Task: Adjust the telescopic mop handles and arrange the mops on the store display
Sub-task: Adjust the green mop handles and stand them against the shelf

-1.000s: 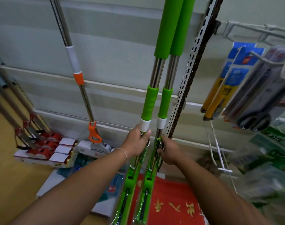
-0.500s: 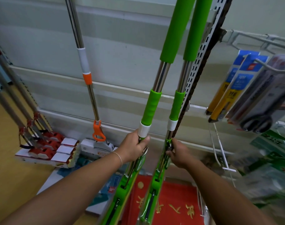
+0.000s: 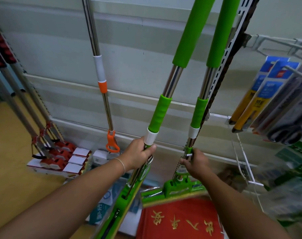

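Two green telescopic mops lean against the slatted display wall. My left hand (image 3: 140, 155) grips the left green mop (image 3: 159, 112) just below its white collar; its head runs down toward the bottom edge. My right hand (image 3: 195, 163) holds the right green mop (image 3: 199, 112) at the lower steel pole by a small white lever. That mop's green head (image 3: 178, 188) lies crosswise near the floor. Both handles have green foam sleeves running out of the top of the view.
An orange-and-white mop (image 3: 102, 80) hangs on the wall to the left. Red-headed mops (image 3: 48, 152) stand at far left on the wooden floor. A perforated metal upright (image 3: 233, 54) rises behind the right mop. Packaged goods (image 3: 267, 94) hang at right; a red mat (image 3: 179, 219) lies below.
The two green mops have spread apart. The right one moved rightward toward the upright and its head turned crosswise. My view shifted closer and to the left.
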{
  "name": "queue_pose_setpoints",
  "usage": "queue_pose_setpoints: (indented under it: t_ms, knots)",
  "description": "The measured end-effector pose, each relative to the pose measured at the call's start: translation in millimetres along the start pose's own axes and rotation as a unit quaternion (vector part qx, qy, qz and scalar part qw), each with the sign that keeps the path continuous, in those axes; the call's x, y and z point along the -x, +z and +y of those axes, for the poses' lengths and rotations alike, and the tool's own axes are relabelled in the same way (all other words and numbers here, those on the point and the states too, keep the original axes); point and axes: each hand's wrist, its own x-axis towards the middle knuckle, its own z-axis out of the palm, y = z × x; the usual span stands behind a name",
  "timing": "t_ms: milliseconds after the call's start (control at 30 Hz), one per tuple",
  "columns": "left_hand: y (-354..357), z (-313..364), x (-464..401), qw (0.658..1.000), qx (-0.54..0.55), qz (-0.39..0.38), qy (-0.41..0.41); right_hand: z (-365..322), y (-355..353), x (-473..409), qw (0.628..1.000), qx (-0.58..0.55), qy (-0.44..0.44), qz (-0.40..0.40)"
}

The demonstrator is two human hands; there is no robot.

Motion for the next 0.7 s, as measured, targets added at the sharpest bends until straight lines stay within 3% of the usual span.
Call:
queue_pose_setpoints:
  t_ms: [700]
  knots:
    - [2, -7, -1, 1.0, -0.028, 0.007, -0.001, -33, 19, -59, 0.999, -0.02, 0.026, 0.02]
